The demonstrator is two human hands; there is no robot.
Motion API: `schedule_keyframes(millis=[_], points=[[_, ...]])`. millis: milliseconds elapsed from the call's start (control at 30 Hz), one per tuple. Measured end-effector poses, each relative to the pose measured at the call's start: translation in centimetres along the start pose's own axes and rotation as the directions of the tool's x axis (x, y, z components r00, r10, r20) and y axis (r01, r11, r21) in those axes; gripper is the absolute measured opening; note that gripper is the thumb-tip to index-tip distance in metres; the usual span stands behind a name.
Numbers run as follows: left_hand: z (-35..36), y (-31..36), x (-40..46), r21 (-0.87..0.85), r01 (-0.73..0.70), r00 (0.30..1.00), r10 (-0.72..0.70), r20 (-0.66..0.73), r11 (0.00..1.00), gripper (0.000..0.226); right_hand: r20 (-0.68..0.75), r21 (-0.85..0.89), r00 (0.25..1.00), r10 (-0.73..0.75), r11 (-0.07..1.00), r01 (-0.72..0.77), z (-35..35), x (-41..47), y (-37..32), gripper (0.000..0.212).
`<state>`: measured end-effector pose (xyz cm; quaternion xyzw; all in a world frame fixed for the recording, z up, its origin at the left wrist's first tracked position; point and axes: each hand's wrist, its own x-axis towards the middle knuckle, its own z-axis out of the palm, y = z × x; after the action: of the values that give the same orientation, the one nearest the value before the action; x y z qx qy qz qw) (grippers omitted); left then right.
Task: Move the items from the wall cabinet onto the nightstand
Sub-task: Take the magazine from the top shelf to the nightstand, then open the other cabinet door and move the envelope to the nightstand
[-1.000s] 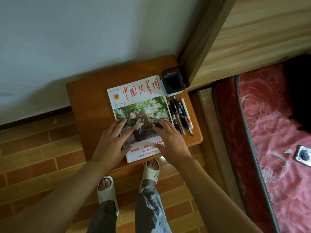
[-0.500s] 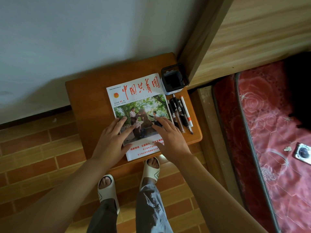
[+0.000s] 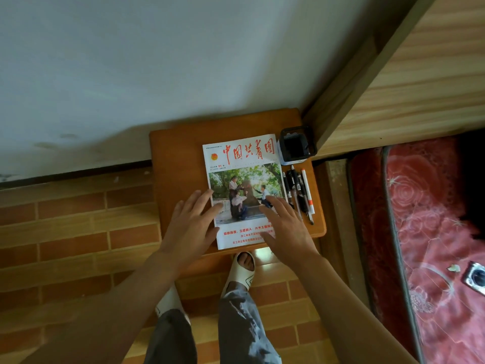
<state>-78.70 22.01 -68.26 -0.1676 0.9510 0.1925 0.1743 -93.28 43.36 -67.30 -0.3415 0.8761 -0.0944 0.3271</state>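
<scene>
the left hand (image 3: 193,227) lay flat with its fingers straight and spread, the fingertips on the near left edge of the magazine (image 3: 244,190) and the palm over the bare wood beside it; its grip was apart and held nothing. the right hand (image 3: 287,227) was also open and flat, fingers splayed over the near right part of the cover, pressing or resting rather than pinching. the magazine lay face up on the nightstand (image 3: 178,164), which served as the table here, with its long axis running from near to far and tilted a little, the title at the far end and its near edge roughly at the table's front lip. so the task's thing sat directly ahead of and under both hands, neither hand clearly nearer, and it looked already delivered; any further move was likely a small squaring push along that long axis or a lift away. just right of the magazine a row of pens (image 3: 299,195) lay parallel to it, the right hand's little finger close beside them, so a sideways nudge could scatter them. at the far right corner stood a black mesh pen holder (image 3: 296,147), touching or nearly touching the magazine's far corner. further right was a bed (image 3: 433,219) with a red patterned cover, and below, a brick-patterned floor (image 3: 78,232).
</scene>
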Motion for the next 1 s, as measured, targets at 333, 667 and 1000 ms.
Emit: schedule_keyframes(millis=[333, 667, 1000], points=[[-6.7, 0.7, -8.2, -0.045, 0.193, 0.978, -0.196, -0.075, 0.980, 0.057, -0.034, -0.051, 0.991, -0.132, 0.990, 0.130, -4.5, -2.7, -7.7, 0.071], [-13.9, -2.0, -22.2, -0.127, 0.346, 0.912, -0.365, -0.185, 0.930, 0.057, -0.013, -0.069, 0.975, -0.224, 0.973, 0.222, -6.1, -9.8, -19.7, 0.076], [-19.7, -4.7, -48.1, -0.223, 0.490, 0.769, -0.538, -0.345, 0.843, 0.057, 0.008, -0.110, 0.919, -0.395, 0.913, 0.393, -4.2, -26.2, -36.1, 0.071]])
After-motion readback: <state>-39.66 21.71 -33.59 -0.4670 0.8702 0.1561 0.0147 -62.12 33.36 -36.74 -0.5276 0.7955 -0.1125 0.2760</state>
